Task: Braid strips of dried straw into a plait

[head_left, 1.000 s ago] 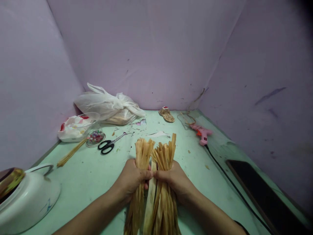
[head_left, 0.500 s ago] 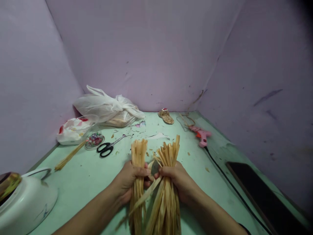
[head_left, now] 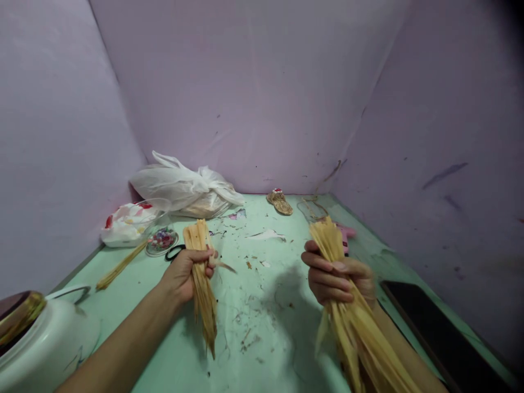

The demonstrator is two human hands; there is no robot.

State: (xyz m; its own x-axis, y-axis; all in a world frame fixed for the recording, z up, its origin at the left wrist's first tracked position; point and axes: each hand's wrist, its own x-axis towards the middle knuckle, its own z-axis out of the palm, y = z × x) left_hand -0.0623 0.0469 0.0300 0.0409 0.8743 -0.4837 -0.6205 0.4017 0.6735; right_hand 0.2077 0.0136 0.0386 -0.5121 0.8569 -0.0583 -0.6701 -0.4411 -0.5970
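My left hand [head_left: 190, 273] is closed around a short bundle of dried straw-coloured strips [head_left: 203, 300], with one loose strip poking out to the right between the fingers. Farther right, my right hand [head_left: 339, 278] grips a larger bundle of dried strips [head_left: 360, 338], held aslant with its lower end fanning toward the bottom edge. Black-handled scissors [head_left: 175, 252] lie just behind my left hand and are mostly covered by it. Behind my right hand, a pink glue gun [head_left: 347, 233] is partly hidden by the larger bundle.
A knotted white plastic bag [head_left: 184, 188], a clear dish of coloured beads [head_left: 162, 240] and a thin bundle of stalks [head_left: 120, 266] lie at left. A white pot [head_left: 61, 344] stands front left. A small woven slipper [head_left: 280, 202] lies at the back, a dark phone-like slab [head_left: 434, 327] at right.
My hands have moved apart, each with its bundle. The left bundle went left over the scissors; the right bundle went right, now tilted and in front of the glue gun.
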